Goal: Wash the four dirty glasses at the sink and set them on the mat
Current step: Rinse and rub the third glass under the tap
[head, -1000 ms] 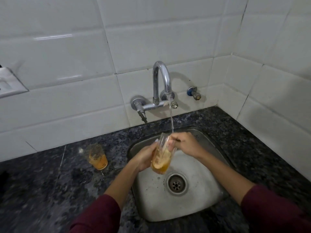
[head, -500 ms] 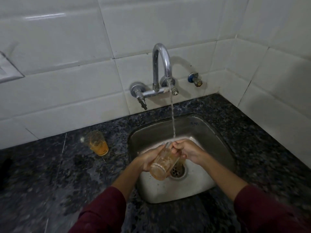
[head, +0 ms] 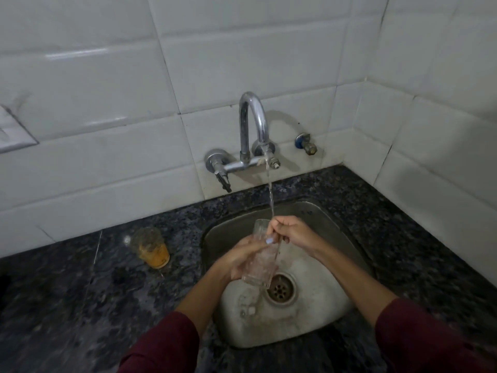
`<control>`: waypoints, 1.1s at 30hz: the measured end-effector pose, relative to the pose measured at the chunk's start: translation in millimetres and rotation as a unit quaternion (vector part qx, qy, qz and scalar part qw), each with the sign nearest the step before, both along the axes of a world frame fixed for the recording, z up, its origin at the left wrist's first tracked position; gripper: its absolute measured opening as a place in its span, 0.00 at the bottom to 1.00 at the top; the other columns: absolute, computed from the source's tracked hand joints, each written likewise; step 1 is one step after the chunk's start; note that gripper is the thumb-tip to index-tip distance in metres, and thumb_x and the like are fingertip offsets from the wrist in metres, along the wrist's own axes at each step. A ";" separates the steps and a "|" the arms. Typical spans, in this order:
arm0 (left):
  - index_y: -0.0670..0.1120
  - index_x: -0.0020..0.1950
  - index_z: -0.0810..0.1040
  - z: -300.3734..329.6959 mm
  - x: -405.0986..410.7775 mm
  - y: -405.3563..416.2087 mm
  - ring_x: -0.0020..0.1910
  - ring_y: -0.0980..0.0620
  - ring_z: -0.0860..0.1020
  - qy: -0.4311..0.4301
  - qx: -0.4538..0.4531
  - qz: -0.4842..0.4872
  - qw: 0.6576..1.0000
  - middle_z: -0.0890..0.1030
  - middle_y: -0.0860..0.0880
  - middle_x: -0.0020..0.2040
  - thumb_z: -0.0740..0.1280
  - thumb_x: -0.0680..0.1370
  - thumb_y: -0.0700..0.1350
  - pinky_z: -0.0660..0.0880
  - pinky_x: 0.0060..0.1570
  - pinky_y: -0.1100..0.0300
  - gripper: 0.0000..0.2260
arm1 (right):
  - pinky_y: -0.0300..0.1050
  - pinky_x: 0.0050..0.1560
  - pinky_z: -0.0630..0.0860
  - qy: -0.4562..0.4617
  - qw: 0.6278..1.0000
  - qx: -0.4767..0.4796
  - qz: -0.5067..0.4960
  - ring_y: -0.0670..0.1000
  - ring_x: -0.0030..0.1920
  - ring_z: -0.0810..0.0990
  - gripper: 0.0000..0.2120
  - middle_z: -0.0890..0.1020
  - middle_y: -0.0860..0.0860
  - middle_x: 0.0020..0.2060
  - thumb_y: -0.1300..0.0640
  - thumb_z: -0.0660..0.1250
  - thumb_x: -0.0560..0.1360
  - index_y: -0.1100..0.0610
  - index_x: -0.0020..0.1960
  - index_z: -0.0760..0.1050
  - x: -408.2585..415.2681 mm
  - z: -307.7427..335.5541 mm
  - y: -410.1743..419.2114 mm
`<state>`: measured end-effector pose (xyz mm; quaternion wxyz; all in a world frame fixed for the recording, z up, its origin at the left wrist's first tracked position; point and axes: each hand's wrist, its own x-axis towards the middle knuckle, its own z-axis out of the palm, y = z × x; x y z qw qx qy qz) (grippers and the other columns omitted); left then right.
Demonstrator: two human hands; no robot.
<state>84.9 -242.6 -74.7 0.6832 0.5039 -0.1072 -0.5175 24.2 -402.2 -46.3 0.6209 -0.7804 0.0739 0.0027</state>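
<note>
Over the steel sink (head: 330,329) my left hand (head: 239,259) grips a clear ribbed glass (head: 259,265), held nearly upright above the drain. My right hand (head: 291,232) pinches the glass's rim from the right, with fingers reaching into its mouth. A thin stream of water falls from the chrome tap (head: 254,130) onto the rim and my right fingers. A second glass (head: 150,247) with orange residue in its bottom stands on the dark granite counter (head: 67,305), left of the sink. No mat is in view.
White tiled walls meet in a corner at the back right. A small blue-capped valve (head: 305,144) sticks out of the wall right of the tap. A white switch plate (head: 13,130) sits at the left edge. The drain (head: 281,289) lies below the held glass.
The orange liquid in the held glass has been poured out and the glass now looks clear. It went from tipped over the drain to nearly upright under the stream.
</note>
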 end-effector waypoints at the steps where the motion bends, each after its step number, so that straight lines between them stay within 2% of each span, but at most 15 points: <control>1: 0.42 0.57 0.79 4.5 -1.0 -3.0 0.45 0.46 0.81 -0.026 -0.001 0.014 1.000 0.81 0.42 0.48 0.74 0.69 0.42 0.81 0.44 0.48 0.17 | 0.30 0.30 0.65 -0.011 1.000 -0.027 0.001 0.39 0.28 0.74 0.17 0.77 0.50 0.29 0.63 0.56 0.80 0.53 0.36 0.76 2.1 3.5 -0.8; 4: 0.42 0.59 0.75 9.5 1.0 -14.6 0.46 0.50 0.80 -0.162 0.036 0.066 0.984 0.80 0.44 0.50 0.75 0.68 0.39 0.80 0.44 0.53 0.21 | 0.30 0.33 0.70 -0.037 0.996 -0.076 -0.013 0.38 0.28 0.76 0.18 0.78 0.50 0.29 0.62 0.57 0.80 0.53 0.34 0.76 6.3 13.1 -4.3; 6: 0.43 0.60 0.73 11.9 1.9 -22.2 0.46 0.54 0.79 -0.279 0.084 0.092 0.952 0.79 0.46 0.52 0.76 0.67 0.41 0.77 0.44 0.60 0.24 | 0.34 0.35 0.73 -0.046 0.994 -0.088 -0.037 0.41 0.28 0.77 0.18 0.79 0.50 0.28 0.62 0.57 0.80 0.54 0.34 0.76 7.5 19.7 -4.5; 10: 0.51 0.63 0.65 19.3 -3.5 -32.7 0.49 0.48 0.79 -0.524 0.243 0.113 0.808 0.79 0.49 0.54 0.71 0.62 0.56 0.77 0.49 0.51 0.33 | 0.47 0.42 0.79 -0.047 0.983 -0.151 -0.096 0.47 0.32 0.79 0.15 0.80 0.52 0.29 0.60 0.58 0.79 0.62 0.38 0.77 11.1 26.7 0.1; 12: 0.52 0.66 0.62 20.2 -2.4 -34.2 0.50 0.47 0.78 -0.574 0.253 0.120 0.770 0.78 0.49 0.55 0.70 0.63 0.57 0.76 0.51 0.49 0.35 | 0.50 0.43 0.79 -0.047 0.985 -0.128 -0.106 0.50 0.33 0.80 0.15 0.81 0.53 0.30 0.59 0.58 0.79 0.64 0.39 0.78 10.3 27.2 0.9; 13: 0.52 0.67 0.61 22.5 -0.7 -33.6 0.51 0.48 0.78 -0.568 0.247 0.108 0.777 0.78 0.49 0.56 0.72 0.63 0.58 0.76 0.52 0.50 0.36 | 0.47 0.39 0.79 -0.044 0.988 -0.099 -0.113 0.51 0.33 0.79 0.15 0.81 0.53 0.30 0.60 0.58 0.79 0.63 0.38 0.77 8.4 28.7 0.2; 15: 0.52 0.68 0.63 29.4 4.2 -30.7 0.52 0.51 0.78 -0.491 0.195 0.065 0.846 0.78 0.49 0.57 0.75 0.63 0.57 0.77 0.52 0.54 0.37 | 0.36 0.30 0.75 -0.047 0.991 -0.026 -0.122 0.48 0.30 0.77 0.16 0.80 0.53 0.28 0.61 0.57 0.80 0.61 0.37 0.77 4.2 32.1 -3.5; 17: 0.50 0.63 0.70 41.3 7.6 -23.4 0.48 0.50 0.80 -0.321 0.080 0.016 0.944 0.78 0.46 0.55 0.75 0.66 0.48 0.79 0.46 0.56 0.27 | 0.32 0.27 0.69 -0.067 0.992 0.025 -0.103 0.43 0.27 0.75 0.16 0.80 0.50 0.26 0.63 0.57 0.79 0.58 0.36 0.77 1.4 33.1 -7.8; 18: 0.48 0.59 0.73 45.1 9.2 -19.2 0.45 0.48 0.81 -0.224 0.029 -0.012 0.974 0.79 0.44 0.52 0.73 0.68 0.44 0.81 0.42 0.54 0.21 | 0.32 0.27 0.66 -0.075 0.993 0.033 -0.090 0.41 0.26 0.74 0.17 0.80 0.48 0.26 0.64 0.56 0.79 0.57 0.36 0.77 0.9 32.7 -9.5; 19: 0.47 0.56 0.75 48.9 9.1 -16.0 0.43 0.47 0.82 -0.150 -0.006 -0.035 0.988 0.80 0.42 0.50 0.71 0.69 0.41 0.81 0.40 0.52 0.16 | 0.33 0.27 0.64 -0.079 0.993 0.035 -0.078 0.40 0.25 0.73 0.17 0.80 0.48 0.25 0.64 0.56 0.80 0.56 0.36 0.77 1.3 31.6 -10.8; 21: 0.45 0.55 0.77 48.1 9.0 -13.9 0.40 0.46 0.82 -0.105 -0.024 -0.053 0.993 0.80 0.41 0.46 0.70 0.69 0.38 0.81 0.38 0.51 0.14 | 0.34 0.28 0.62 -0.078 0.994 0.034 -0.063 0.40 0.25 0.72 0.17 0.80 0.48 0.25 0.63 0.56 0.80 0.56 0.36 0.77 1.7 31.1 -10.2; 23: 0.44 0.55 0.75 40.9 9.2 -17.4 0.38 0.47 0.81 -0.131 -0.010 -0.018 0.991 0.79 0.43 0.46 0.72 0.67 0.37 0.81 0.38 0.50 0.18 | 0.32 0.29 0.64 -0.077 0.995 0.025 -0.057 0.41 0.26 0.73 0.17 0.79 0.49 0.26 0.63 0.56 0.80 0.57 0.36 0.77 2.5 32.9 -7.9; 25: 0.45 0.56 0.75 32.3 9.2 -21.8 0.40 0.48 0.81 -0.184 0.010 0.033 0.982 0.80 0.44 0.47 0.76 0.63 0.39 0.81 0.45 0.46 0.23 | 0.31 0.31 0.68 -0.078 0.995 0.004 -0.063 0.40 0.26 0.75 0.16 0.78 0.52 0.27 0.65 0.56 0.79 0.60 0.35 0.76 4.7 36.5 -6.2; 28: 0.49 0.57 0.73 28.8 7.9 -26.6 0.47 0.51 0.80 -0.339 0.100 0.105 0.929 0.81 0.49 0.49 0.78 0.57 0.48 0.78 0.54 0.49 0.30 | 0.34 0.36 0.74 -0.074 0.991 -0.084 -0.079 0.42 0.27 0.77 0.15 0.80 0.54 0.29 0.64 0.58 0.79 0.64 0.38 0.78 10.1 44.1 -2.9; 33: 0.49 0.68 0.62 27.6 0.9 -35.7 0.49 0.49 0.78 -0.568 0.232 0.161 0.773 0.78 0.51 0.52 0.75 0.65 0.51 0.76 0.49 0.52 0.36 | 0.29 0.34 0.72 -0.043 0.978 -0.156 -0.135 0.40 0.28 0.77 0.16 0.81 0.53 0.29 0.61 0.57 0.79 0.62 0.40 0.80 16.8 49.0 7.6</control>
